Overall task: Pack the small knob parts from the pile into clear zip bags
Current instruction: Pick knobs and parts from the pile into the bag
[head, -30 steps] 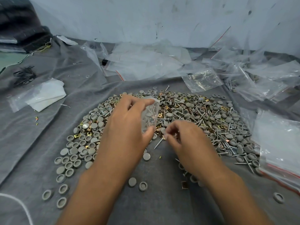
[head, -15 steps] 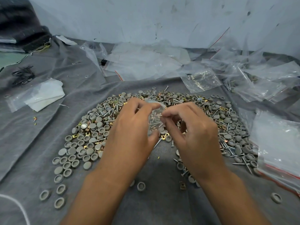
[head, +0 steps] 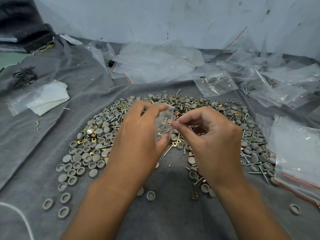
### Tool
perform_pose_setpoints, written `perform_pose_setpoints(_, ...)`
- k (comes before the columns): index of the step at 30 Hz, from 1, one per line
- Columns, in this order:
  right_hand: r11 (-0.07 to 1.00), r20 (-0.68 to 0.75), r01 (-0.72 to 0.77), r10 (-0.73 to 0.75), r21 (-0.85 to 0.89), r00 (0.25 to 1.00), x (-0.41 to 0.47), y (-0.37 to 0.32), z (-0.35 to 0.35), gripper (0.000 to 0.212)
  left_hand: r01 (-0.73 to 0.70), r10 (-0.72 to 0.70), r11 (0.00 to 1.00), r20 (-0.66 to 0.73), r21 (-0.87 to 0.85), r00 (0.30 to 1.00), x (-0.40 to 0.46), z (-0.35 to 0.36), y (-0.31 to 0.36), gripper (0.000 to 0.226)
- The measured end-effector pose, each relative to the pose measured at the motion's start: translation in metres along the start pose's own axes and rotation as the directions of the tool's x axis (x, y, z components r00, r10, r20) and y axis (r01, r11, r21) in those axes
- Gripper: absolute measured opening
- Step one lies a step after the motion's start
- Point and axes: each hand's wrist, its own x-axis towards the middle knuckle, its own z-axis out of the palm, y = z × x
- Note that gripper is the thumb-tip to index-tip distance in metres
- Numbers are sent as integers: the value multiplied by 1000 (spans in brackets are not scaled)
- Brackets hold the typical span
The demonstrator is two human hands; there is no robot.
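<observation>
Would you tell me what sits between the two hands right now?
In the head view, a small clear zip bag holding screws sits between the left hand and the right hand, over the pile.

the caps look matt grey plastic, the screws shiny metal. the bags are glossy clear plastic on matt grey cloth.

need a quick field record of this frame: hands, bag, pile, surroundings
left hand: left hand holds a small clear zip bag upright between thumb and fingers
right hand: right hand pinches at the bag's mouth edge
bag contents: screws visible inside
pile: grey round caps, screws and brass square clips spread on grey cloth
empty bags: stack of clear zip bags behind the pile
right side: more clear bags with red strips
</observation>
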Motion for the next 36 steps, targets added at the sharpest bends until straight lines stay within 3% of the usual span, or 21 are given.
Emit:
perform_pose_setpoints(7,966,51,205,-199,-160,979,-5,2,11,10,-12,13,998,18,-55,1000,-1,2,6,56)
perform_pose_setpoints(12,994,9,27,-26,-107,1000,4,9,-2,12,71,-71,997,-25,-17,997,2,-6,0,62)
perform_pose_setpoints(14,978,160,-57,90,-202,983,6,20,-8,12,104,-108,994,-140,-38,984,4,-14,0,62)
perform_pose_setpoints(16,934,443,-52,216,-354,870,4,28,-7,18,71,-92,994,-270,-86,959,5,-20,0,59)
perform_pose_setpoints(18,887,606,33,288,-461,741,-2,31,-1,22,68,-99,991,-287,-115,953,6,-24,-1,57)
perform_pose_setpoints(19,875,634,67,291,-479,717,-4,31,2,22,82,-109,990,-240,-116,965,6,-24,-2,57)
perform_pose_setpoints(22,861,625,135,239,-490,744,-7,31,7,14,116,-139,980,-139,-159,980,6,-22,-2,58)
perform_pose_setpoints(26,895,574,86,205,-438,793,-5,30,6,6,124,-173,974,-277,-188,945,7,-24,-2,58)
perform_pose_setpoints(31,843,639,149,264,-517,723,-9,29,7,4,170,-245,958,-345,-233,906,8,-30,-5,58)
perform_pose_setpoints(33,863,622,113,258,-493,739,-11,29,10,3,192,-251,959,-315,-207,915,8,-31,-7,58)
perform_pose_setpoints(36,909,502,-47,271,-414,821,-8,27,17,4,209,-254,961,-281,-181,925,9,-31,-8,59)
